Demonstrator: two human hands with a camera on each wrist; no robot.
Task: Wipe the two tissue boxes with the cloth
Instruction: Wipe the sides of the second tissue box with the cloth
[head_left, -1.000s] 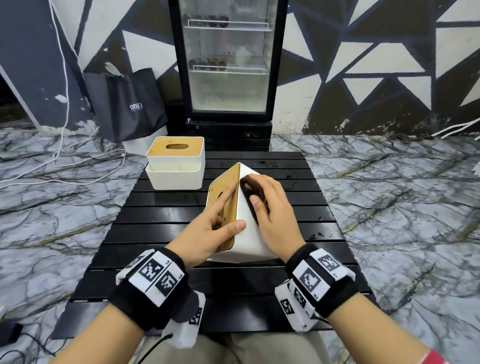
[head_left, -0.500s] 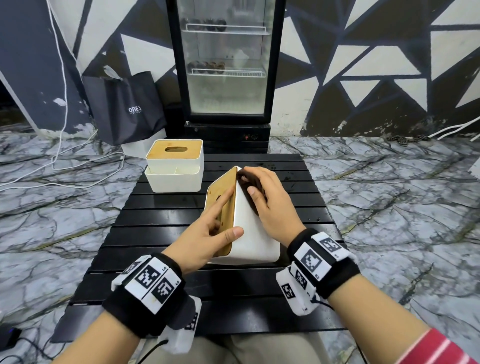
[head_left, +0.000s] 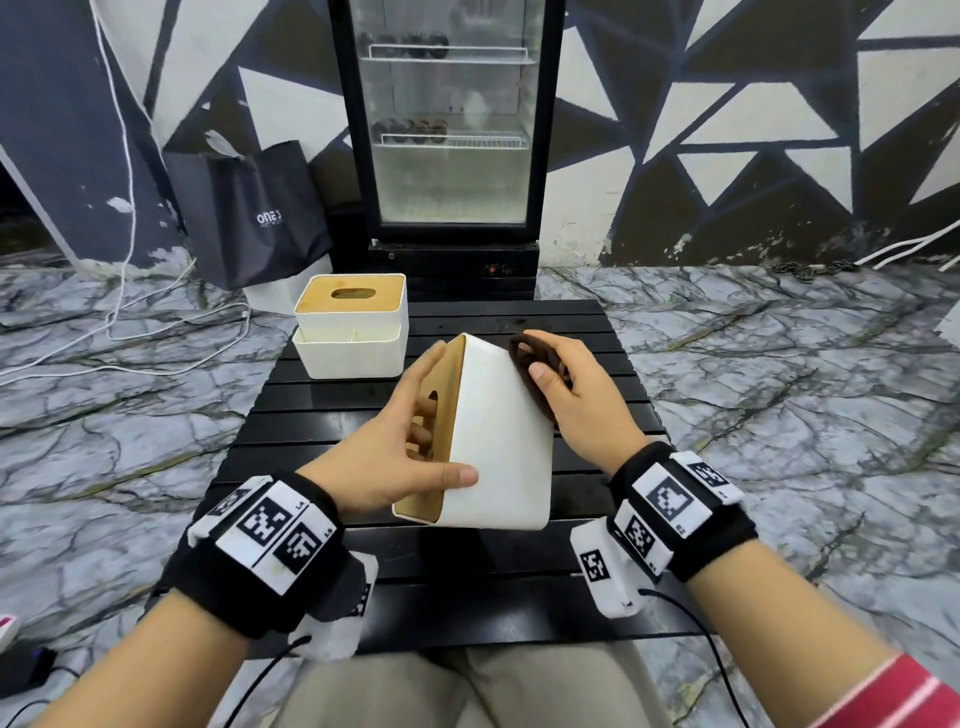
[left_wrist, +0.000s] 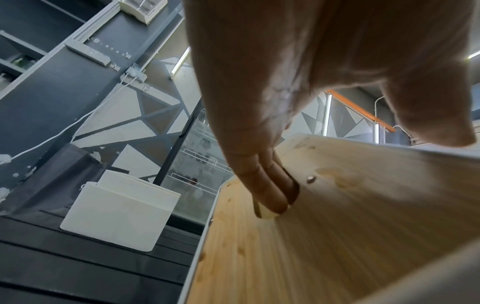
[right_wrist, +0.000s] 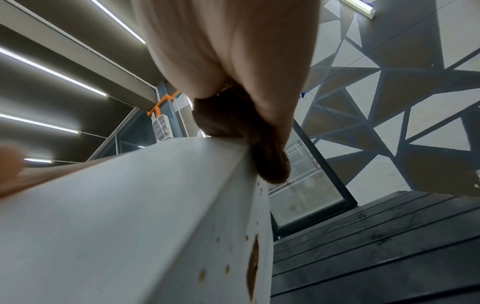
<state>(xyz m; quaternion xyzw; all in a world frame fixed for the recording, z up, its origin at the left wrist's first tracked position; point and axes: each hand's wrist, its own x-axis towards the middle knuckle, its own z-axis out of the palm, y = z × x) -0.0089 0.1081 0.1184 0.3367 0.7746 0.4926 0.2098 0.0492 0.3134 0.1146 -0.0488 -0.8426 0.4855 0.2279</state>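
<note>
A white tissue box with a wooden lid lies tipped on its side at the middle of the black slatted table, lid facing left. My left hand grips it, thumb over the white side, fingers hooked into the lid's slot. My right hand holds a dark brown cloth bunched against the box's far upper right edge; in the right wrist view the cloth sits on that edge. The second tissue box stands upright at the table's back left, also visible from the left wrist.
A glass-door fridge stands just behind the table. A dark shopping bag and white cables are on the marble floor at the left. Brown stains mark the tipped box's underside.
My right hand has slid the cloth along the box's side toward its far upper edge. My left fingers have gone from lying along the lid into its slot.
</note>
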